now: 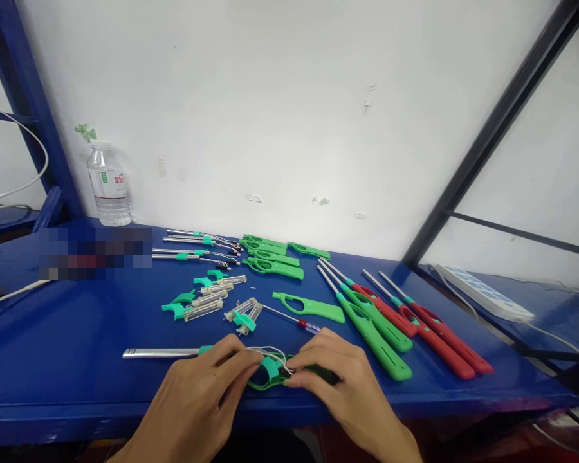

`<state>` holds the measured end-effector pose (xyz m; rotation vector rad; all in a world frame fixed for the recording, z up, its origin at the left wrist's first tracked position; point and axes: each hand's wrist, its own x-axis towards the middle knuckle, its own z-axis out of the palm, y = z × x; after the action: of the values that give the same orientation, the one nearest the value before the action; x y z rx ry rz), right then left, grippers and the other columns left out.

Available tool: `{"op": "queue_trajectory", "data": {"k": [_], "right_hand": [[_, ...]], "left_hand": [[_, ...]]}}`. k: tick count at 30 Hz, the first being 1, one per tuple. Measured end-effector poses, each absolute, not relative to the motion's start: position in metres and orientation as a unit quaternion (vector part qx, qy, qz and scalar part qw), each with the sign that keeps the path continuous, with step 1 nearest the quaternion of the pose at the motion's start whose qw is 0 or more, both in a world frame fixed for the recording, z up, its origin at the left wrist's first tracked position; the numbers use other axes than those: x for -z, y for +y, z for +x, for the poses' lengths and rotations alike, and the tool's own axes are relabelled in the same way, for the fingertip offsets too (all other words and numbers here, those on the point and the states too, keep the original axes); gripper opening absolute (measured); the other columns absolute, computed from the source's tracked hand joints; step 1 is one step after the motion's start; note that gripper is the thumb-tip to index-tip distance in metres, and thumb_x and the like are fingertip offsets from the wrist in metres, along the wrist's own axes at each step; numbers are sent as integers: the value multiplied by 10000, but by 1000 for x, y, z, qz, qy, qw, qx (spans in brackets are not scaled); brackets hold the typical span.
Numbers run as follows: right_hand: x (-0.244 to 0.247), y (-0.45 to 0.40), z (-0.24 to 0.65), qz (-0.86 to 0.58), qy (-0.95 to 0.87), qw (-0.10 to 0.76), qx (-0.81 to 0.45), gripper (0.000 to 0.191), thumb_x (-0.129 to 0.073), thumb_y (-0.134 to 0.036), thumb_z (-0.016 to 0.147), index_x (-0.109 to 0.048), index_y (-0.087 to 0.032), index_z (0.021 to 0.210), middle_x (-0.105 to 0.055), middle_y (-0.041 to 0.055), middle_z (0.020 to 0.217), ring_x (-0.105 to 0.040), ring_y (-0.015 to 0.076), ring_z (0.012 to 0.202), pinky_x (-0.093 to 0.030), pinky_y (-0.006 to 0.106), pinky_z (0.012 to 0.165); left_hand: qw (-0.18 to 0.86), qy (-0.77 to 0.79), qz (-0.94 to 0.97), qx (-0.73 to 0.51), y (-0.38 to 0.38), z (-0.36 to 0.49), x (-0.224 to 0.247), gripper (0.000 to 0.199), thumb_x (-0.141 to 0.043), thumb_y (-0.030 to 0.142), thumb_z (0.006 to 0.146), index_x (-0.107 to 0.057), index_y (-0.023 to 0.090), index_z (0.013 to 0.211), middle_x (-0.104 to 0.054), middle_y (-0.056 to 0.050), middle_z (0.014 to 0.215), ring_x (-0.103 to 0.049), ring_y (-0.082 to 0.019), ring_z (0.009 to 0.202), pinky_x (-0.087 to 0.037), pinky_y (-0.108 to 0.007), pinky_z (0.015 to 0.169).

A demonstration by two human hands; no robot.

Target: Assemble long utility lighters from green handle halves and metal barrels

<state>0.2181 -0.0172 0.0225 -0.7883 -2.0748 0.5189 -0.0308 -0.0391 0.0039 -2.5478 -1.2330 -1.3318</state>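
Near the table's front edge lies a half-open green gas lighter (259, 387) with its silver tube (161, 353) pointing left. My left hand (197, 392) is closed over its front part, thumb and forefinger beside the teal trigger (271, 368). White wires (276, 350) loop up out of the casing. At their right end, my right hand (342, 376) pinches them with thumb and forefinger by a small dark piece. The casing's rear part is mostly hidden beneath my right fingers. Just beyond that hand is a screwdriver (311, 326), with a loose green casing half (313, 309) behind it.
Finished-looking green lighters (374, 334) and red lighters (444, 350) lie at the right. Clear fuel tanks with teal triggers (205, 308), metal tubes with wires (183, 256) and green casing halves (275, 268) lie farther back. A water bottle (110, 186) stands by the wall.
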Motion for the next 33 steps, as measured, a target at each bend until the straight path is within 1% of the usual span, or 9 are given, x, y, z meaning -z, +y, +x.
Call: {"op": "queue_trajectory", "data": {"k": [3,9,16,19,24,27,29,31,33], "right_hand": [[-21,-16,219,-314,-820,427,-216,84,-864,-305,978,-851,-226,954,-820,-7,873,-743,175,819,-543,287,781],[-22,-15,217,-311,-818,432,-220,61,-856,-257,982,-845,-233,927,-825,-16,870,-737,169,818,-539,278,785],[-22,-15,218,-307,-818,434,-222,87,-862,-274,979,-843,-221,913,-826,-13,860,-744,162,812,-531,273,789],[-22,-16,218,-305,-820,434,-216,110,-854,-298,987,-840,-223,908,-822,-15,848,-736,162,799,-529,276,778],[-23,-16,217,-307,-826,423,-211,102,-840,-288,999,-832,-224,920,-825,-16,862,-747,169,804,-525,288,787],[-23,-16,216,-307,-828,419,-211,94,-831,-276,1008,-828,-224,929,-829,-17,876,-752,169,811,-522,291,799],[-23,-16,216,-308,-828,418,-209,86,-833,-274,1006,-827,-226,934,-830,-18,881,-753,169,815,-520,291,814],[-23,-17,216,-310,-829,417,-207,75,-840,-272,1000,-827,-228,940,-832,-21,882,-752,170,817,-518,292,829],[-23,-17,217,-311,-830,414,-207,61,-846,-263,994,-826,-231,946,-835,-23,887,-752,172,822,-518,294,844]], "left_hand": [[13,-390,-819,421,-39,-31,-5,282,-453,149,1138,-696,293,1141,-701,44,914,-713,-116,639,-547,-217,621],[39,-385,-832,397,-39,-31,-4,341,-404,115,1133,-701,283,1129,-683,30,895,-710,-132,590,-535,-233,551],[28,-382,-827,411,-39,-29,-5,327,-403,176,1166,-707,290,1128,-715,34,914,-725,-123,617,-566,-219,582],[46,-382,-825,413,-40,-29,-5,338,-401,161,1160,-716,273,1116,-728,27,918,-707,-120,603,-564,-218,568],[100,-377,-827,405,-40,-28,-10,371,-427,30,1075,-731,242,1087,-742,-8,923,-680,-179,750,-575,-244,605],[118,-363,-826,414,-38,-28,-15,411,-449,-44,1003,-739,236,1088,-762,-17,957,-676,-206,865,-600,-274,711],[114,-352,-827,423,-38,-29,-17,418,-458,-50,995,-743,240,1092,-768,-15,968,-696,-212,928,-612,-303,801],[96,-353,-831,418,-37,-30,-17,404,-453,-29,1018,-745,239,1093,-763,-15,968,-715,-194,904,-609,-284,793],[78,-358,-837,407,-36,-33,-15,403,-431,-7,1044,-747,234,1110,-757,-16,977,-722,-163,829,-603,-244,731]]}}
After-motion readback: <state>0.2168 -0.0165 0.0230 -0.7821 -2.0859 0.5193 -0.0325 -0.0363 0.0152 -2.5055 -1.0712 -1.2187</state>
